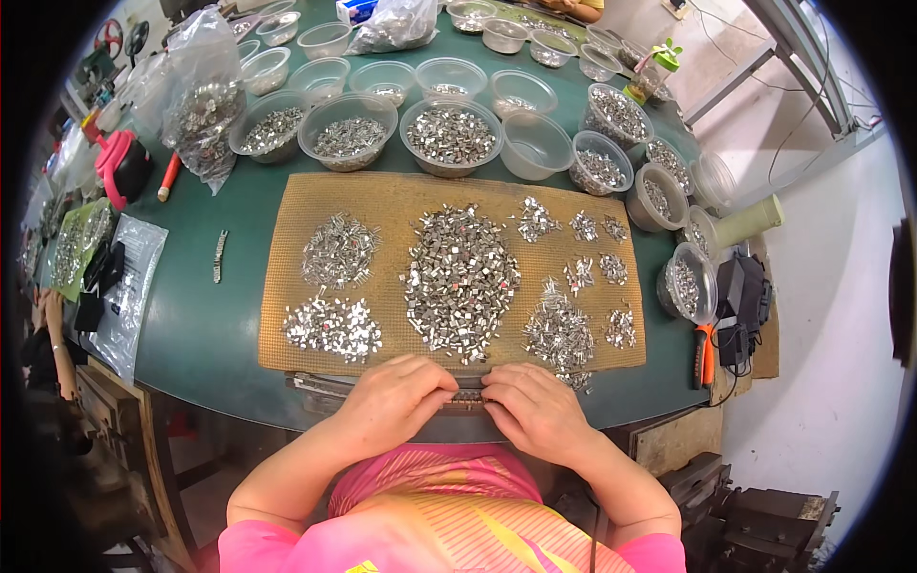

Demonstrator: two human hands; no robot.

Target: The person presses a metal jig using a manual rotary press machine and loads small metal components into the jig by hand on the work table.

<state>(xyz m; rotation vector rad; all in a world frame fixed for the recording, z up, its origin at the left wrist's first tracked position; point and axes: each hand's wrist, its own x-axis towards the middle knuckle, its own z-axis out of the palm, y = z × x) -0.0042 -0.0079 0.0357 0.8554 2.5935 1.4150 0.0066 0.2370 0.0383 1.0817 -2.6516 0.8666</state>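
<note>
At the table's near edge, a long narrow dark bar point(323, 387) lies along the front of a tan textured mat point(392, 196). A row of small metal pieces point(467, 397) shows on it between my hands. My left hand point(401, 396) is closed in a pinch at the left end of this row. Opposite it, my right hand point(537, 409) has its fingers bent and pressed together at the right end. Whatever the fingertips hold is too small to make out. Just beyond them lies a large pile of small silvery metal blocks point(460, 282), with thin metal pieces point(559, 329) heaped to its right.
More metal pieces point(334, 328) form piles at the mat's left. Plastic tubs point(451, 134) of parts ring the mat's far and right sides. A short metal link strip point(221, 256) lies left on the green table point(196, 315). Orange-handled pliers point(704, 355) are at the right edge.
</note>
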